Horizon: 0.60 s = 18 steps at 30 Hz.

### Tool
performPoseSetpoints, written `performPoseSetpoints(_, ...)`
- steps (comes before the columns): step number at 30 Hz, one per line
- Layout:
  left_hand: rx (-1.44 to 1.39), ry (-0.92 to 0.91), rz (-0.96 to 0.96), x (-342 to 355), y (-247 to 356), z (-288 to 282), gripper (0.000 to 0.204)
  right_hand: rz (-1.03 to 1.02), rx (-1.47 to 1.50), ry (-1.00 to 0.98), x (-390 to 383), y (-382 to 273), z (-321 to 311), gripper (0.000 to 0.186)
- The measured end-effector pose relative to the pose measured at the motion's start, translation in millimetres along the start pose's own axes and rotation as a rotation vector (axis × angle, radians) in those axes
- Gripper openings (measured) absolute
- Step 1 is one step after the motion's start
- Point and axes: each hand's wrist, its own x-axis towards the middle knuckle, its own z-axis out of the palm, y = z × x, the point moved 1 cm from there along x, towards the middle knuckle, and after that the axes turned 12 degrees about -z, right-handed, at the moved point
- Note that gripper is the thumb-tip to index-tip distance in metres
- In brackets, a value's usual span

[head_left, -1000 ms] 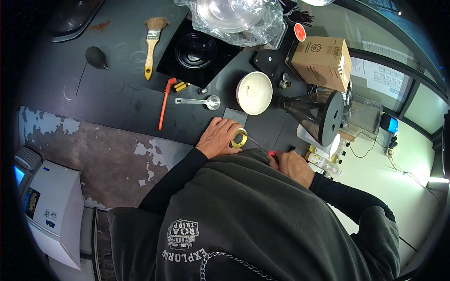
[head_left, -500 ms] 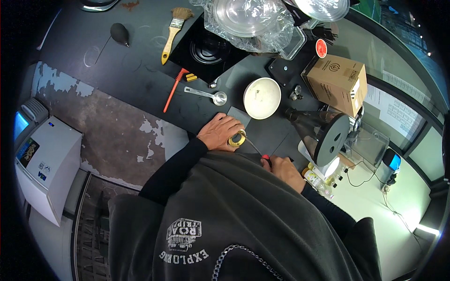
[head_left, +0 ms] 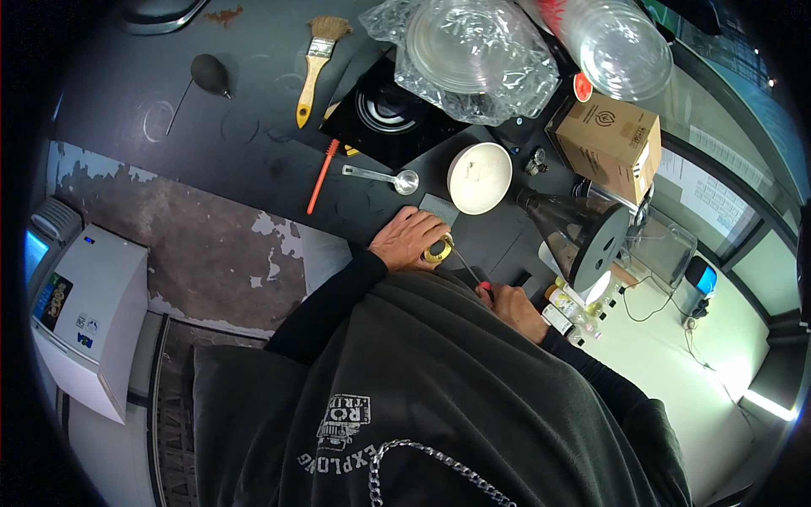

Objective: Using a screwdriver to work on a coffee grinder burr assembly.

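Observation:
My left hand [head_left: 409, 237] is closed on a small round piece with a gold-yellow rim [head_left: 438, 249] and a dark centre, pressed to the dark counter near my body. My right hand [head_left: 517, 310] grips a screwdriver [head_left: 473, 274] by its red and black handle. Its thin metal shaft slants up and left, and the tip meets or lies very close to the round piece; I cannot tell if it touches. Just beyond my left hand lies a flat grey plate [head_left: 439, 208]. A white bowl [head_left: 480, 177] with some residue in it stands past that.
A measuring spoon [head_left: 382, 176], an orange-red brush-like tool [head_left: 323, 177], a paintbrush [head_left: 314, 72] and a rubber blower [head_left: 209, 76] lie to the left. A dark hopper [head_left: 568, 228] and a cardboard box [head_left: 608, 145] stand right. Bagged plastic lids [head_left: 467, 46] are at the back.
The whole view has shifted slightly, so the counter things appear moved. Both hands keep their grips, with the screwdriver still at the gold-rimmed piece.

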Motion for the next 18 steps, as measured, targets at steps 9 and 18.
performPoseSetpoints(9,-0.002,0.013,-0.006,-2,2,-2,0.077,0.066,0.008,-0.004,0,12,5,0.060)
performPoseSetpoints(18,0.009,0.012,-0.026,-1,4,-3,0.075,0.080,0.135,-0.122,7,35,10,0.066)
